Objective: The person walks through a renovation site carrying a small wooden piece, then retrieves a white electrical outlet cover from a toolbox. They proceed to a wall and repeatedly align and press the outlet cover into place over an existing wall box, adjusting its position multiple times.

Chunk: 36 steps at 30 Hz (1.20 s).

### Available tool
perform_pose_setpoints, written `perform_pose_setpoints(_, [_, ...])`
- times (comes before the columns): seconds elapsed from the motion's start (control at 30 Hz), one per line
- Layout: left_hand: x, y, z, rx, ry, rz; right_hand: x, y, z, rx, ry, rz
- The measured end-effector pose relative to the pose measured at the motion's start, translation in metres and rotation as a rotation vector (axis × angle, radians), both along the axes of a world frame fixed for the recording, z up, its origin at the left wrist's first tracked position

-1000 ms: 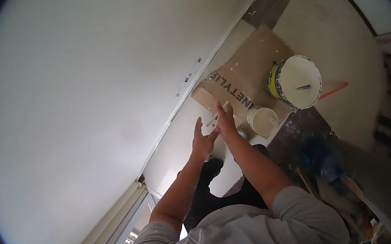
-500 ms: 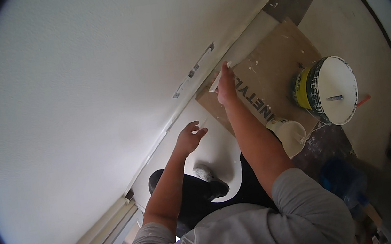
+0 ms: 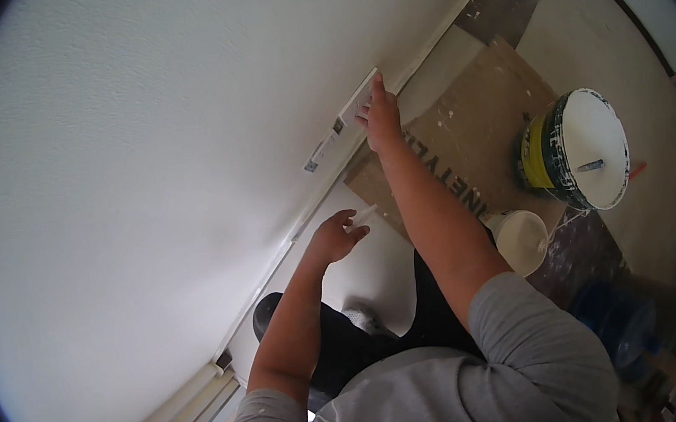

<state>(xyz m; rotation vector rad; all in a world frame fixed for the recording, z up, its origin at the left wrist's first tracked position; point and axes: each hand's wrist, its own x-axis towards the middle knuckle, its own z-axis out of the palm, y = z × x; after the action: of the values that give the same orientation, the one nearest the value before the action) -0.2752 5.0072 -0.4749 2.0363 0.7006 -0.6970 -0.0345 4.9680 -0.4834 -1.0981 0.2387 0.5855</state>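
My right hand (image 3: 382, 119) is against the low part of the white wall (image 3: 139, 168), gripping a wide pale putty knife (image 3: 358, 99) with its forefinger stretched along it. The blade lies flat on the wall, over the upper end of a narrow recessed socket strip (image 3: 321, 152). Lower and to the left, my left hand (image 3: 336, 239) is closed with its thumb and fingers round a thin whitish scraper (image 3: 365, 215), held clear of the wall above the pale floor. How its handle sits in the palm is hidden.
Flattened brown cardboard (image 3: 471, 123) covers floor along the wall. On the right stand a large paint-smeared bucket (image 3: 542, 152) holding white material and a small white bucket (image 3: 523, 243). A blue water jug (image 3: 617, 320) is behind them. My knees are bent near the wall.
My right hand has moved up and left, bringing the putty knife from above the cardboard onto the wall at the socket strip. My left hand has shifted slightly right.
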Motion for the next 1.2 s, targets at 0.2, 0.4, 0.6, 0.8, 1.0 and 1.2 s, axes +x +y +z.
perform_pose_setpoints(0.2, [0.006,-0.001,-0.010,-0.011,-0.009,-0.039,-0.010,0.003,-0.008,-0.103,-0.003,-0.045])
perform_pose_setpoints(0.4, [0.011,-0.003,-0.016,0.007,-0.056,-0.065,-0.010,0.001,-0.016,-0.017,-0.019,-0.101])
perform_pose_setpoints(0.6, [0.011,-0.002,-0.017,-0.014,0.012,-0.067,-0.012,0.001,-0.012,-0.010,-0.028,-0.085])
perform_pose_setpoints(0.8, [0.011,-0.006,-0.024,0.009,-0.016,-0.057,-0.007,-0.003,-0.019,0.068,-0.060,-0.017])
perform_pose_setpoints(1.0, [0.011,-0.006,-0.030,0.020,0.049,-0.083,0.000,-0.009,-0.015,0.007,-0.157,0.082])
perform_pose_setpoints(1.2, [0.002,-0.003,-0.041,0.056,0.065,-0.070,0.004,-0.011,-0.008,0.009,-0.132,0.133])
